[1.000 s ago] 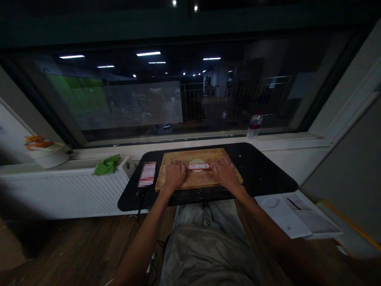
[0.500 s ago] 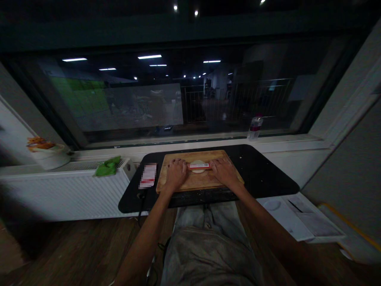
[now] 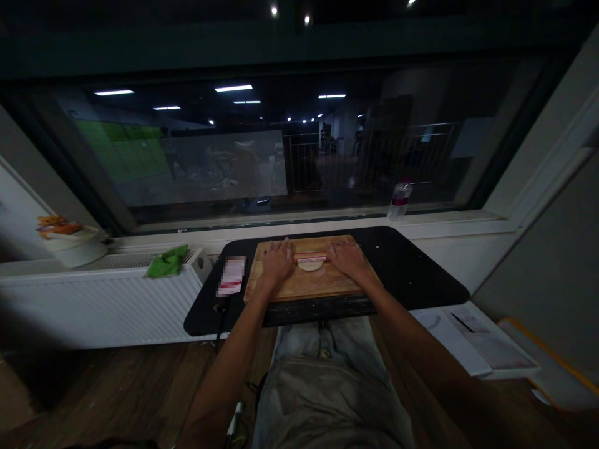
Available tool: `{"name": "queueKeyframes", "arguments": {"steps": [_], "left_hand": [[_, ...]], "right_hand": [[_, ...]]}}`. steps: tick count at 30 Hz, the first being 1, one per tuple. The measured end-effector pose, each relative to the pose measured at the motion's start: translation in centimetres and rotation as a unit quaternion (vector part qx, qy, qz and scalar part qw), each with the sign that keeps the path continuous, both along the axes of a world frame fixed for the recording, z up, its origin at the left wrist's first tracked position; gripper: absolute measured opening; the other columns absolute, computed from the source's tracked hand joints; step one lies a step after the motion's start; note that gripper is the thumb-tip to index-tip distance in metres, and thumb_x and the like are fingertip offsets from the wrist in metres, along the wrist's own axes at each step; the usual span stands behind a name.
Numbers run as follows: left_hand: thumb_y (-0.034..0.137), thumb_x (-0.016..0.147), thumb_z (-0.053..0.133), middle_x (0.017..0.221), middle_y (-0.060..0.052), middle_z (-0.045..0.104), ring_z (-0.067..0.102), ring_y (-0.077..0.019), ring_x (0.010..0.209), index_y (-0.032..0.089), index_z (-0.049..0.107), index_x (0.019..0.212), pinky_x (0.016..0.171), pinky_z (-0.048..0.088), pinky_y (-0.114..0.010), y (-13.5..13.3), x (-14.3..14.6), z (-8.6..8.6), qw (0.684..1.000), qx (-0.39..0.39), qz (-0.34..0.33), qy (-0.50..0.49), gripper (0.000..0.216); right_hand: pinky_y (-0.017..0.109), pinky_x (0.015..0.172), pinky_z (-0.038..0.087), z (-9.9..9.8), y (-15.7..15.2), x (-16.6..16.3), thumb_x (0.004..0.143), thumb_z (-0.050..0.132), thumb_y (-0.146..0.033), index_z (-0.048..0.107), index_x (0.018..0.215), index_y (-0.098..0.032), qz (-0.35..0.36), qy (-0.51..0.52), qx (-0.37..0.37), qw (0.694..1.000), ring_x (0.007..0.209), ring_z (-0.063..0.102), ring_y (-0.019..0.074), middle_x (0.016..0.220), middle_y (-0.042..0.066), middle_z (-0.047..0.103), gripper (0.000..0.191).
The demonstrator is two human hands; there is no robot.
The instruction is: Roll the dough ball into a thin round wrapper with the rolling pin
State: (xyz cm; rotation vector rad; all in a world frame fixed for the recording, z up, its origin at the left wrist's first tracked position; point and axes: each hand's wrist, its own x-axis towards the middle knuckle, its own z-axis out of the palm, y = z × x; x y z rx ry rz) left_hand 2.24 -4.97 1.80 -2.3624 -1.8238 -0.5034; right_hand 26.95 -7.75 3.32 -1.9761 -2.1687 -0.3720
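Observation:
A rolling pin (image 3: pixel 311 257) with a white and red label lies crosswise on a wooden cutting board (image 3: pixel 304 293). My left hand (image 3: pixel 279 259) is on its left end and my right hand (image 3: pixel 345 257) on its right end, fingers pointing away from me. Both palms press down over the ends, which they cover. Under the middle of the pin is a small, flat, pale round of dough (image 3: pixel 311 266). Its near part shows in front of the pin, while the pin hides the far part.
The board rests on a black table (image 3: pixel 412 274) with rounded corners. A pixelated pink and white item (image 3: pixel 232 276) lies left of the board. A bottle (image 3: pixel 400 199) stands on the windowsill. On the radiator (image 3: pixel 116 305) are a green cloth (image 3: pixel 167 260) and a white pot (image 3: pixel 77 246).
Both hands have rolled the pin a little away from me, toward the dough's far side. Its label has turned, and more of the dough's near side shows.

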Motion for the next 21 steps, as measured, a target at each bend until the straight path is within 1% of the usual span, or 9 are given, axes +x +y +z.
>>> {"name": "queueKeyframes", "arguments": {"steps": [4,7,9,10,13,17,21], "left_hand": [[0.031,0.111,0.049,0.160,-0.021,0.064,0.057,-0.0402,0.149,0.019,0.062,0.159,0.116,0.052,-0.057,0.8,0.0,0.4,0.999,-0.011,-0.015,0.040,0.051],[0.029,0.112,0.044,0.142,-0.023,0.074,0.065,-0.0404,0.137,0.016,0.072,0.141,0.108,0.055,-0.055,0.9,0.1,0.8,0.996,-0.040,-0.012,0.078,0.042],[0.026,0.114,0.038,0.133,-0.022,0.077,0.069,-0.0383,0.130,0.015,0.075,0.131,0.105,0.055,-0.052,0.7,0.1,1.0,0.995,-0.050,-0.007,0.089,0.043],[0.025,0.114,0.035,0.131,-0.022,0.077,0.071,-0.0371,0.127,0.015,0.075,0.130,0.104,0.056,-0.050,0.6,0.1,1.0,0.994,-0.051,-0.009,0.095,0.044],[0.026,0.114,0.038,0.131,-0.023,0.076,0.074,-0.0361,0.121,0.013,0.073,0.132,0.100,0.056,-0.047,0.1,0.1,1.2,0.992,-0.050,-0.025,0.116,0.042],[0.031,0.114,0.042,0.132,-0.023,0.076,0.073,-0.0367,0.121,0.013,0.072,0.134,0.101,0.056,-0.047,-0.7,0.0,1.5,0.990,-0.063,-0.028,0.125,0.041],[0.031,0.114,0.042,0.133,-0.024,0.075,0.073,-0.0368,0.122,0.012,0.069,0.139,0.103,0.055,-0.048,-1.5,-0.2,1.6,0.989,-0.070,-0.026,0.127,0.041]], "right_hand": [[0.037,0.110,0.049,0.8,0.5,-0.5,0.119,0.030,-0.037,0.083,0.123,-0.012,-0.023,0.001,-0.017,1.000,0.125,0.075,0.0299,0.135,0.020,0.081,0.058],[0.038,0.110,0.050,0.8,0.6,-0.6,0.118,0.031,-0.036,0.083,0.123,-0.012,-0.031,-0.007,-0.011,0.999,0.125,0.075,0.0305,0.135,0.020,0.080,0.058],[0.037,0.109,0.050,0.5,0.5,-0.5,0.118,0.030,-0.036,0.083,0.123,-0.012,-0.031,-0.011,-0.005,0.999,0.123,0.075,0.0300,0.133,0.020,0.081,0.058],[0.036,0.108,0.051,0.4,0.3,-0.5,0.118,0.029,-0.036,0.083,0.123,-0.012,-0.032,-0.010,-0.003,0.999,0.122,0.076,0.0297,0.132,0.019,0.082,0.059],[0.035,0.104,0.053,0.3,-0.3,-0.5,0.118,0.029,-0.035,0.083,0.124,-0.013,-0.037,0.002,-0.013,0.999,0.121,0.077,0.0294,0.130,0.019,0.082,0.059],[0.034,0.103,0.054,0.6,-1.5,-0.7,0.120,0.026,-0.038,0.083,0.127,-0.015,-0.043,0.023,-0.031,0.998,0.123,0.077,0.0285,0.133,0.018,0.082,0.061],[0.033,0.104,0.054,0.6,-2.6,-0.8,0.121,0.027,-0.043,0.083,0.125,-0.017,-0.054,0.051,-0.032,0.997,0.122,0.078,0.0276,0.132,0.017,0.082,0.062]]}}
